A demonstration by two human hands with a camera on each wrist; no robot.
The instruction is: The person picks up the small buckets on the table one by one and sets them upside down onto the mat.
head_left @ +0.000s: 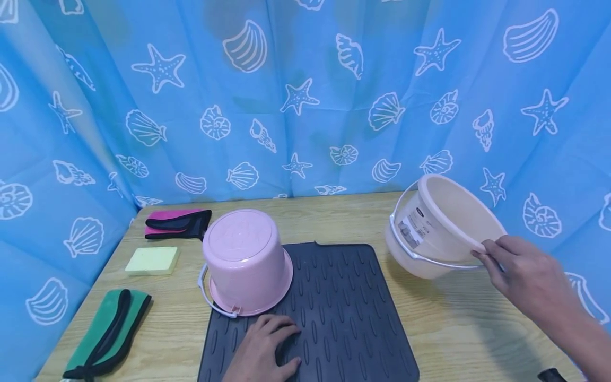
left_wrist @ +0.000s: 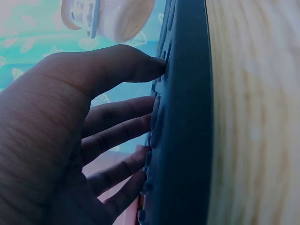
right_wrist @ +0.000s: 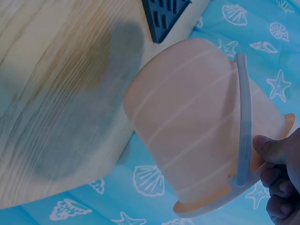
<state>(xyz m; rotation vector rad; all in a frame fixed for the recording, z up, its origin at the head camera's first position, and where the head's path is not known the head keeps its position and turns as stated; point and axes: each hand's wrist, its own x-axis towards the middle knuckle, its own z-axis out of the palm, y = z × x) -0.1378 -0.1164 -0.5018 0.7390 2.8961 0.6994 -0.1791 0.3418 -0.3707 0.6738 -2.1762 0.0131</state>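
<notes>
My right hand [head_left: 532, 273] pinches the rim of a cream plastic bucket [head_left: 412, 254], thumb on one side and curled fingers on the other in the right wrist view. The bucket is tilted, its mouth toward the upper right, and appears held off the table. Its white handle [right_wrist: 245, 122] lies against the outside, and a paper label [head_left: 413, 228] is on its wall. My left hand [head_left: 267, 347] rests its fingertips on a dark ribbed mat [head_left: 343, 313], fingers loosely bent and holding nothing. Just beyond it, a pink bucket [head_left: 248, 265] stands upside down on the mat's far left corner.
On the table's left lie a pink pad with black trim [head_left: 176, 223], a pale yellow sponge [head_left: 153, 260] and a green pad with a black strap [head_left: 107, 331]. A black object [head_left: 551, 374] shows at the lower right. Blue shell-print curtain [head_left: 296, 138] surrounds the wooden table [head_left: 458, 318].
</notes>
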